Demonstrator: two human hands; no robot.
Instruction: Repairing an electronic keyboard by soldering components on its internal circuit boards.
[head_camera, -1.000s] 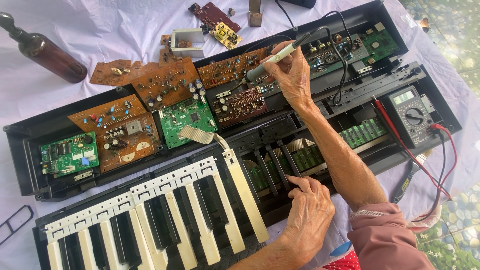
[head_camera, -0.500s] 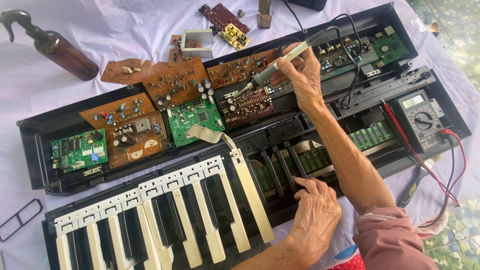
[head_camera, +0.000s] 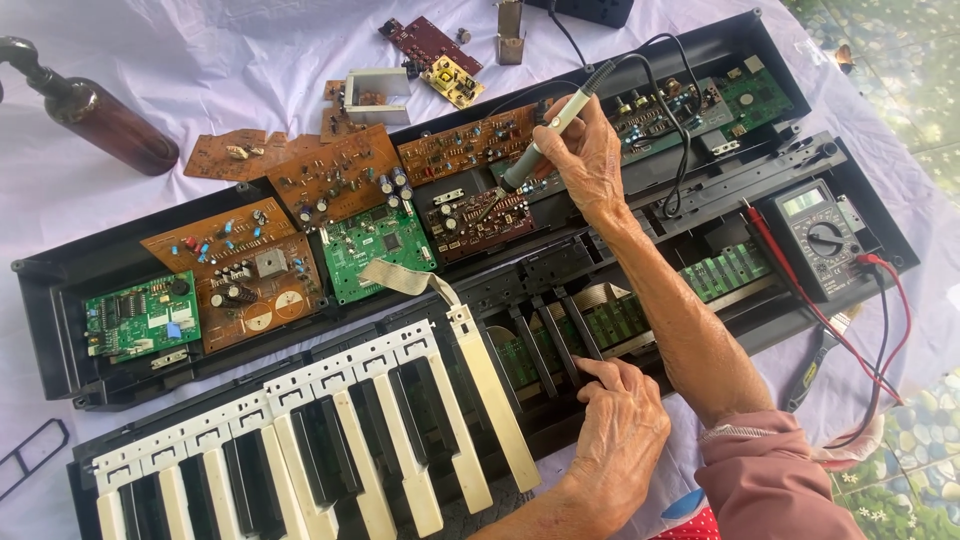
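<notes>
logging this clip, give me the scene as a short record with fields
setting: opened keyboard case on a white cloth
right hand: holds soldering iron, tip over a brown circuit board
left hand: rests by the black keys
nearby: multimeter with red leads, brown bottle, white keys

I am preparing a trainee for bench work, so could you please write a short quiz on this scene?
1. True or false: the right hand holds a soldering iron.
2. Which hand rests on the black keyboard frame? A. the left hand; B. the right hand; C. neither.
3. Which instrument with red leads lies at the right end of the black case?

Key: 1 true; 2 A; 3 the multimeter.
</notes>
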